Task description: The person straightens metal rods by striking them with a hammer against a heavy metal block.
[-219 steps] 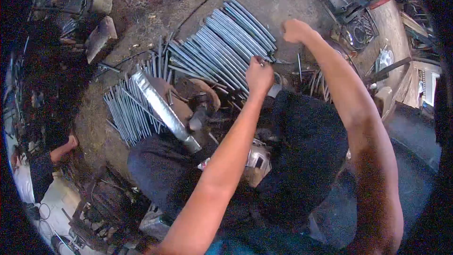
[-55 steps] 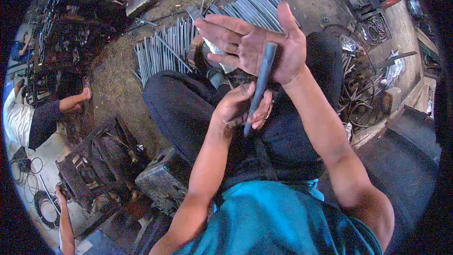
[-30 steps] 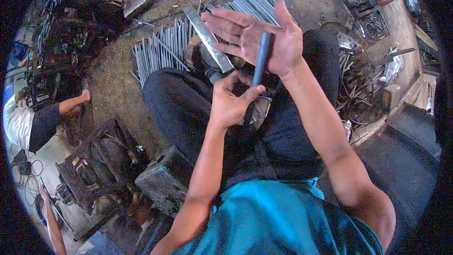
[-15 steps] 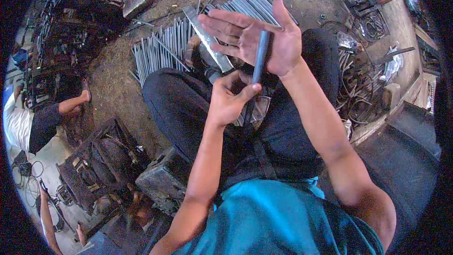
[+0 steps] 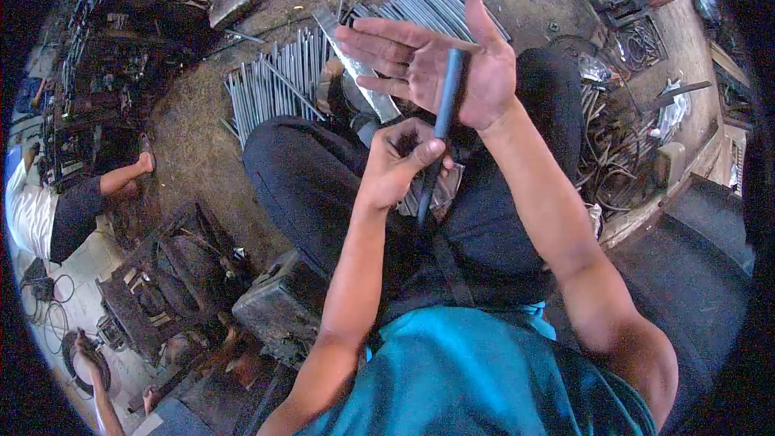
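Note:
My left hand grips a dark metal rod between thumb and fingers, partway along its length. From there the rod slants up across the palm of my right hand, its upper end lying over the palm. My right hand is spread flat with the palm facing me, fingers pointing left and thumb up, not closed round the rod. Below my left hand the lower part of the rod runs down between my legs. Behind my right fingertips a flat shiny metal strip lies at a slant, partly hidden.
Cut metal rods lie in a left pile and a far pile on the ground. A metal block sits by my left leg. Hoses and scrap lie at right. Another person's leg and, lower, a hand show at left.
My left hand has shifted slightly up and its grip has turned a little, showing more of the rod's lower part. My right hand barely moved. At lower left, another person's hand has moved.

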### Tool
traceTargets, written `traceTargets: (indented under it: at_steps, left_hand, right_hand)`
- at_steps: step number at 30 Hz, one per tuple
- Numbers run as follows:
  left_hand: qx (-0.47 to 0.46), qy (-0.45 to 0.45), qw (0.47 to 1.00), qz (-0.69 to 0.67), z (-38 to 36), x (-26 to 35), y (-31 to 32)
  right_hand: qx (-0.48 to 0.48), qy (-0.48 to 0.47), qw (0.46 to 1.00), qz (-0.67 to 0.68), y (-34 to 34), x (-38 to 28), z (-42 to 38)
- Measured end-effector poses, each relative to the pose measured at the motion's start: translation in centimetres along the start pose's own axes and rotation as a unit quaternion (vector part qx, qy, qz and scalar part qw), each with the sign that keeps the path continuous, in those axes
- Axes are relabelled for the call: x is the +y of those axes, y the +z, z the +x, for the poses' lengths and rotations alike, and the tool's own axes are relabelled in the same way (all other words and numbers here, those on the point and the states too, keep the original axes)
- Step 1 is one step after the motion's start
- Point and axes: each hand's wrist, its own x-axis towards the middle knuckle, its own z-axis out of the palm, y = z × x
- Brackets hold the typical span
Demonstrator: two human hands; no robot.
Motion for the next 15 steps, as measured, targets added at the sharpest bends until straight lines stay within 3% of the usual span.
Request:
traceTargets:
  at_steps: [3, 15]
  left_hand:
    - [0.016, 0.015, 0.999, 0.045, -0.1, -0.4, 0.1]
    - [0.011, -0.013, 1.000, 0.015, -0.5, 0.1, 0.7]
  right_hand:
    - [0.019, 0.005, 1.000, 0.007, 0.0, 0.2, 0.0]
    - [0.030, 0.000, 0.999, -0.017, -0.4, 0.2, 0.1]
